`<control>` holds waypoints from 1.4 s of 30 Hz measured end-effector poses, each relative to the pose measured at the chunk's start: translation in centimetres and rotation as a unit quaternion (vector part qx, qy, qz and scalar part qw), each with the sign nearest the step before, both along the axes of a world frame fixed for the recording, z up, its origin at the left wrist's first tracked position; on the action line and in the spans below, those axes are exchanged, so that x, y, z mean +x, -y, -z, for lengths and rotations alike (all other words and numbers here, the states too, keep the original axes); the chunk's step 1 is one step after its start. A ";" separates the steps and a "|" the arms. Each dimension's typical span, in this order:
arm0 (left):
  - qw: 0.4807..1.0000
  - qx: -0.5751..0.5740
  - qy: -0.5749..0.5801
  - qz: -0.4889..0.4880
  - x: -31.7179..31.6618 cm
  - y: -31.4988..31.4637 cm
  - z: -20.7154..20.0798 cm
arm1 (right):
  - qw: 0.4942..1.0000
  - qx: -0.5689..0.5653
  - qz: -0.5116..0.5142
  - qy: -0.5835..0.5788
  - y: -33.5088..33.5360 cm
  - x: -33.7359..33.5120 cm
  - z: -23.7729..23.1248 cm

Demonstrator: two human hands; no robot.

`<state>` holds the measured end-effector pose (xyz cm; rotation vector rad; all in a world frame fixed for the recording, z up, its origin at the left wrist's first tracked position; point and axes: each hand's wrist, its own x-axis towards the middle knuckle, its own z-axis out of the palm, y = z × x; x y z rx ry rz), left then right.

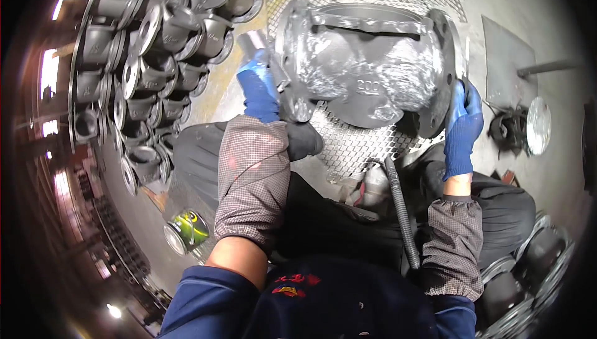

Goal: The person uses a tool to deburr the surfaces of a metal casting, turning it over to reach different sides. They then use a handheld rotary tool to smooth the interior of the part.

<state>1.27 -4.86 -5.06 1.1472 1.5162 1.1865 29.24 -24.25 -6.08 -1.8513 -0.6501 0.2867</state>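
A large grey cast valve body (373, 68) lies on its side before me, a round flange at each end and shiny pale smears over its rough skin. My left hand (259, 87), in a blue glove, is closed round a grey flat-sided block (252, 41) beside the left flange (293, 59). Along the outer face of the right flange (440, 71) is my right hand (464, 121), also gloved in blue, its fingers closed. A thin pale edge rises above those fingers; what they grip is mostly hidden.
Stacked flanged castings (149, 78) fill the left side. Wire mesh (354, 140) lies beneath the valve body. A ribbed hose (401, 211) runs between my legs. A green can (189, 230) stands lower left; a metal plate (502, 62) and a pale disc (538, 125) are at right.
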 end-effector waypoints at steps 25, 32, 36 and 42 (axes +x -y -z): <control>0.806 0.439 -0.355 0.181 0.9 -5.7 -6.6 | 0.999 0.042 0.002 0.005 -2.8 2.0 2.8; 0.438 0.396 -0.728 0.348 2.3 -0.4 -1.3 | 0.999 0.034 0.032 0.001 -6.2 3.6 1.8; 0.387 0.218 -0.698 0.562 -2.6 7.8 5.1 | 0.997 -0.024 0.041 0.053 -7.7 5.6 2.4; 0.907 0.138 -0.071 0.391 4.7 4.6 -1.1 | 0.996 -0.047 0.036 0.063 -9.5 6.1 0.9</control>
